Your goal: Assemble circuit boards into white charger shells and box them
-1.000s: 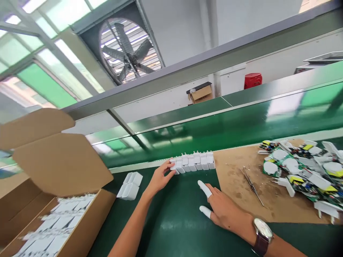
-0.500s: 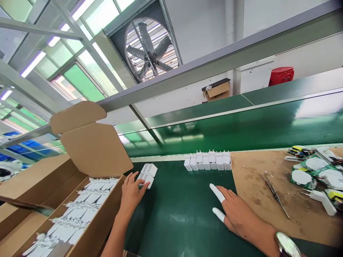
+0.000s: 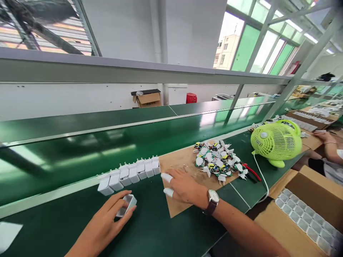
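My left hand (image 3: 107, 219) grips a little white case (image 3: 131, 206) between finger and thumb, over the green worktop (image 3: 152, 228). Just behind it stands a row of white cases (image 3: 133, 173). My right hand (image 3: 186, 186) is loose and holds nothing, over the brown sheet (image 3: 174, 208). Next come a pile of parts (image 3: 217, 160), red pliers (image 3: 252, 172), a green fan (image 3: 277, 141) and a cardboard box (image 3: 321, 187) with white cups (image 3: 305, 217) inside.

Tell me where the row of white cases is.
In the head view, the row of white cases stands left of centre along the green worktop's back edge, beyond the left hand, its right end beside the brown sheet.
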`<state>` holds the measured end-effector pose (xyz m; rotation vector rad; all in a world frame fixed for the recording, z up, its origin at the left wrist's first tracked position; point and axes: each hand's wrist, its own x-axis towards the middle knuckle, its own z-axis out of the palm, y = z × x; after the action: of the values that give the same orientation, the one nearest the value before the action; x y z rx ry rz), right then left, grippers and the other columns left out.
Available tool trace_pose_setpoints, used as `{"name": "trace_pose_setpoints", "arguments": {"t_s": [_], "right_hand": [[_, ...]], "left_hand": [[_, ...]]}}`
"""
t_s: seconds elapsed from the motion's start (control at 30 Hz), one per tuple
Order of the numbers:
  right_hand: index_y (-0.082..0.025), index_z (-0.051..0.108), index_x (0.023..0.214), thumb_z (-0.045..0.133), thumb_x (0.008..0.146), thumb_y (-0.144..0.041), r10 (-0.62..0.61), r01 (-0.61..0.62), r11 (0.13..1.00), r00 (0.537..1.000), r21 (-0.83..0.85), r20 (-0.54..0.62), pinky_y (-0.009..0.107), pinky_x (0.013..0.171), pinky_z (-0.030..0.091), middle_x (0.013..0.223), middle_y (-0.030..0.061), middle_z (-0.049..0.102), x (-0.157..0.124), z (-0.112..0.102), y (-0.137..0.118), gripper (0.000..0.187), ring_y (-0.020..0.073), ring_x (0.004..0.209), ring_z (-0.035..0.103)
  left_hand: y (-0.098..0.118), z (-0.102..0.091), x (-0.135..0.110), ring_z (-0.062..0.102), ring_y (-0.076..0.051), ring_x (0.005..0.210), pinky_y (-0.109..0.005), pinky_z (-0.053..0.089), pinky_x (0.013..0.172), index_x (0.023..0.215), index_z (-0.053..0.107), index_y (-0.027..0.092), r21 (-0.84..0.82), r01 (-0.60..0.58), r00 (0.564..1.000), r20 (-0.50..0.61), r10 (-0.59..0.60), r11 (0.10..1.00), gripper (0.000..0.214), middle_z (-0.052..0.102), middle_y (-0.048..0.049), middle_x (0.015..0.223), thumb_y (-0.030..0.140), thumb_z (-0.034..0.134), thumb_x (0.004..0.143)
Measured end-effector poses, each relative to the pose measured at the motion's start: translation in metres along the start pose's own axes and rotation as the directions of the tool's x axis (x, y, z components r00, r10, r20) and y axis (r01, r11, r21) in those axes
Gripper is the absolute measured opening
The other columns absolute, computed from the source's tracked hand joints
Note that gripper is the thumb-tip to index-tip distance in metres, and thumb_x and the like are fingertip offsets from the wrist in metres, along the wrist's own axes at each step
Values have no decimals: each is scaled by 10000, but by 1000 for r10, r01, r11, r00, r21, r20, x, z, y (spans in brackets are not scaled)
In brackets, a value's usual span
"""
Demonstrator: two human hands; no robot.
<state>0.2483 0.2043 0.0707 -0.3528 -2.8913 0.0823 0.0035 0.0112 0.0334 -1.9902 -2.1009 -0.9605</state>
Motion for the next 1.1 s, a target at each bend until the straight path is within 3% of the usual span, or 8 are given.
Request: {"name": "trace_pose_setpoints", "arguments": {"t_s": [0.2,0.4,0.6,0.7,0.8,0.87,1.0,1.1], "right_hand": [[-96,726,1001,588,915,-72,420,-374,839,907,-395,33,513,952,482,1120,228,675,-38,-29,72,165,366,1093,574],[-108,739,988,606,819,-48,384,-347,853,923,-390,17,546,1067,421,1156,228,658,-46,-24,76,223,376,1150,532],[-162,635,1326,494,920,-218,523,-402,836,789,374,-321,491,1023,504,1170,139,684,-40,-41,70,433,300,1102,604],[-202,655,1304,367,1014,-297,568,-300,504,822,810,-49,368,803,586,942,66,713,-26,-30,53,419,216,841,674],[-189,645,1322,428,1014,-346,450,-361,251,865,898,222,270,567,533,803,20,678,-5,0,21,408,155,600,605],[-188,635,1334,436,1017,-302,335,-411,300,890,861,308,249,518,497,783,6,675,11,18,-2,391,138,549,573],[-165,669,1264,469,1009,-189,163,-268,780,959,565,230,300,761,550,1036,88,747,41,23,-30,326,195,844,687],[-138,700,1127,518,1024,-246,176,-213,948,970,235,168,352,865,523,1115,154,737,54,10,-35,235,258,970,688]], "left_hand": [[-16,12,-11,792,-235,886,-234,636,638,990,756,304,-11,-35,996,-77,34,999,411,762,-45,1161,684,658,868],[-28,18,-27,795,-289,966,-316,682,738,1151,746,336,15,-92,989,-116,93,996,426,761,-52,1217,654,644,888],[-33,23,-30,792,-287,973,-288,675,687,1173,746,347,-52,-46,995,-92,41,998,406,745,-45,1272,623,662,887],[-29,24,-28,783,-272,1016,-274,668,734,1201,733,326,-58,-63,995,-81,59,996,420,730,-52,1301,614,659,905],[-25,21,-27,768,-262,1065,-285,658,819,1223,718,295,-60,-69,995,-72,65,996,421,721,-74,1311,585,662,925],[-23,18,-28,757,-259,1093,-297,650,869,1225,712,281,-74,-65,996,-72,59,995,408,713,-85,1316,560,672,930],[-20,14,-30,713,-273,1193,-346,621,978,1263,686,259,-123,-38,999,-31,35,992,400,680,-110,1360,484,694,933],[-16,11,-30,671,-295,1265,-392,601,1033,1310,658,246,-156,-6,1000,-2,6,988,435,644,-139,1409,451,705,929]]}}
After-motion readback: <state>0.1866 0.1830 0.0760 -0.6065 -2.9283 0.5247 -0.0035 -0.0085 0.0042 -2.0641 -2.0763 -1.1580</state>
